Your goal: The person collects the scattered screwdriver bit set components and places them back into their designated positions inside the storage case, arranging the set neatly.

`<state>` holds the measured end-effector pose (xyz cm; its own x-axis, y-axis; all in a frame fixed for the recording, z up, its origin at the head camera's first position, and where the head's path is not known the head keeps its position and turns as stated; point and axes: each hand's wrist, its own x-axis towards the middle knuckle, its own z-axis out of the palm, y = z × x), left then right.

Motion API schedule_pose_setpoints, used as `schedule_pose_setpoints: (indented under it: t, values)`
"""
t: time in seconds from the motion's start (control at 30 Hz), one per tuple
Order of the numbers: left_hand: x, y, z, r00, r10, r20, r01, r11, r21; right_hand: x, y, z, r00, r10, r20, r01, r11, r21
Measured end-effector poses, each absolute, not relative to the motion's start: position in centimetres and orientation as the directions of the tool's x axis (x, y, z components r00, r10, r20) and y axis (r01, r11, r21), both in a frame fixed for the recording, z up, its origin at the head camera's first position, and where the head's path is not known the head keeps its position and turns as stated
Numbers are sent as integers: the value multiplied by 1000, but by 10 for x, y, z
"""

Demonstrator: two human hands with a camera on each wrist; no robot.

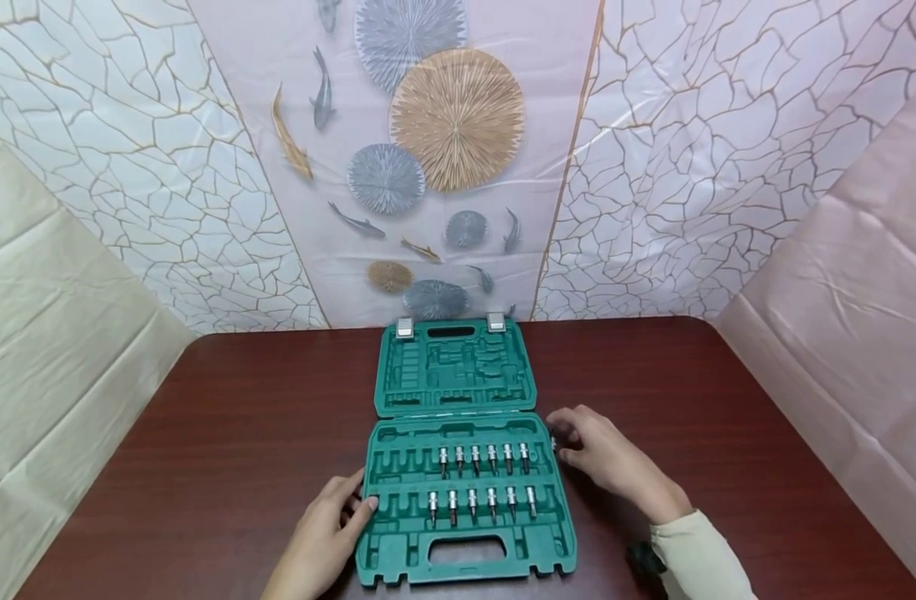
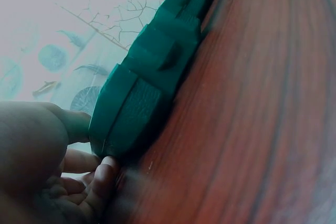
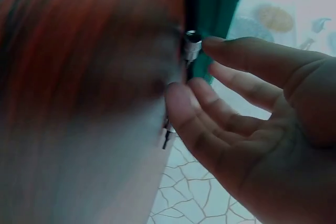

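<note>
An open green plastic tool case (image 1: 468, 562) lies on the table, its lower half holding two rows of silver bit sockets (image 1: 491, 500). My left hand (image 1: 324, 523) grips the case's left edge, thumb on top and the other fingers at its side and low edge. Beyond the right edge of the case, my right hand (image 1: 603, 454) is low with its fingers loosely bent. In the right wrist view a silver bit socket (image 3: 192, 47) stands by the thumb tip, beside the case wall. Another thin bit (image 3: 167, 139) shows past the index finger, partly hidden.
The case lid (image 1: 458, 400) is folded back toward the wall, with two silver latches on its far edge. Dark reddish wood table (image 1: 277, 400) extends to both sides. A patterned curtain (image 1: 202, 208) hangs behind. A dark object (image 1: 643, 560) lies at the right sleeve.
</note>
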<state>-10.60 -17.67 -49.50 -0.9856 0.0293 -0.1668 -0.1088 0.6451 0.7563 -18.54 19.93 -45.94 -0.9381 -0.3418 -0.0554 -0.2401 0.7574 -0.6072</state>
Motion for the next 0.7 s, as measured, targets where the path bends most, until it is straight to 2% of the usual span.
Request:
schedule_pose_setpoints:
  t: [0.47,0.7]
  values:
    - [-107,-177,-494,-982,30,-186,-124,638,760,-186,197,-466,-943,-330,-35,-282,853,-439]
    - [-106,-176,-495,-981,26,-192,-131,642,755,-184,198,-461,-952,-264,-157,-173,883,-437]
